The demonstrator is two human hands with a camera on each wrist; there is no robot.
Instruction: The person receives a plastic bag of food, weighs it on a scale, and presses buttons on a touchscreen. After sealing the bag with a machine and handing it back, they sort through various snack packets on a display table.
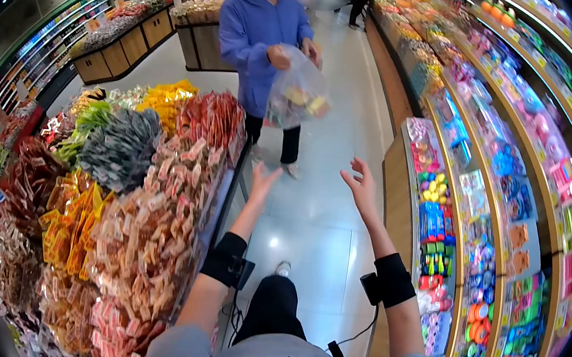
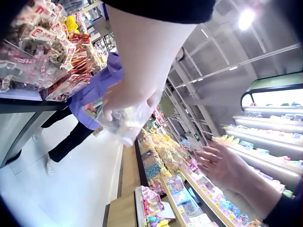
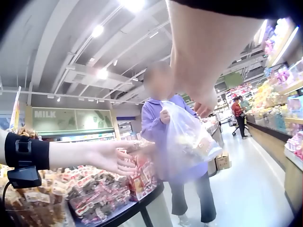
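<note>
Both hands are held out in front of the body with nothing in them. My left hand [image 1: 263, 184] is beside the candy display [image 1: 153, 234], fingers spread. My right hand [image 1: 361, 186] is raised over the aisle, its fingers apart and slightly bent. Ahead, a person in a blue-purple jacket [image 1: 256, 34] holds a clear plastic bag [image 1: 296, 98] with packaged items inside; in the right wrist view the bag [image 3: 187, 137] hangs from that person's hand. A gap separates both my hands from the bag in the head view.
Toy shelves [image 1: 496, 188] line the right side, with a wooden side panel [image 1: 396, 180] near my right arm. The floor [image 1: 322, 232] of the aisle runs between the displays. Farther back stand a person in red [image 3: 236, 111] and a cardboard box [image 3: 223, 161].
</note>
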